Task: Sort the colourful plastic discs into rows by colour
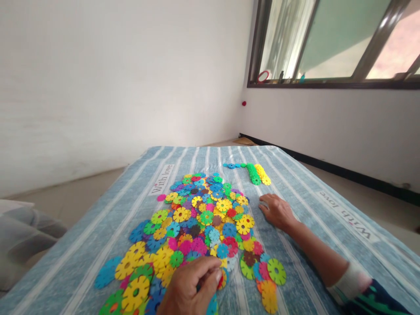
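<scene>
A large heap of flat, notched plastic flower discs [206,217] in many colours spreads over the striped cloth. My left hand [193,284] is over the near end of this heap, thumb and index finger pinched together. Beside the fingertips a bit of a red disc [221,281] shows; whether it is held is hidden. My right hand [277,211] rests to the right of the heap, palm down with fingers loosely stretched and nothing visible in them. Beyond it lie a green row of stacked discs [253,174] and a yellow row of stacked discs [263,174], side by side.
Several blue and green discs [232,166] form a line left of the stacked rows. A smaller group of discs [262,272] lies right of the heap. The blue striped cloth [305,201] covers the table. Walls and a window [337,41] stand behind.
</scene>
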The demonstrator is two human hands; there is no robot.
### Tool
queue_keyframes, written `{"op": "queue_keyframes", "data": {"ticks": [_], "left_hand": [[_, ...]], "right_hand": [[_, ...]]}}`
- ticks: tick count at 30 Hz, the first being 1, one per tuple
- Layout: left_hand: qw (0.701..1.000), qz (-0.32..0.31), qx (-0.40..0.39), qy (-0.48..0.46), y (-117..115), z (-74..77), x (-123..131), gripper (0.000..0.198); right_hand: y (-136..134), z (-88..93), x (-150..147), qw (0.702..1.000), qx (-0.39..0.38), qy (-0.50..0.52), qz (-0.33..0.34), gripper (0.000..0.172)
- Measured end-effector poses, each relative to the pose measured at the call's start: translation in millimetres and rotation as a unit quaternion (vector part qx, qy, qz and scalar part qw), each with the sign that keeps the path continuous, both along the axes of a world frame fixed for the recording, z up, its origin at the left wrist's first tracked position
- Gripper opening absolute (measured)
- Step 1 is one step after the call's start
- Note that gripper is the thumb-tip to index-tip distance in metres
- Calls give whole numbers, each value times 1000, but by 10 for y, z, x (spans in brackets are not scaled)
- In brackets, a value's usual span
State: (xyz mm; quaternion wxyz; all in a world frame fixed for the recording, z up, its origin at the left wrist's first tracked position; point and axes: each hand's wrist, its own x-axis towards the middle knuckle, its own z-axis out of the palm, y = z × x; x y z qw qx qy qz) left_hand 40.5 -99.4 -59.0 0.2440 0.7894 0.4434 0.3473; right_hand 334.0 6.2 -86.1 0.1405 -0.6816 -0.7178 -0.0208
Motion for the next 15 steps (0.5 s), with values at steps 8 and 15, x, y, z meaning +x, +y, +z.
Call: {"op": "queue_keyframes", "data": {"ticks": [8,15], "left_hand": [[999,-10,11,32,-22,-5,70,22],[996,-34,4,79,8,-78,33,24]], "right_hand": [[-18,-110,97,995,16,83,-46,31],[492,-134,302,983,25,95,-156,57]]}}
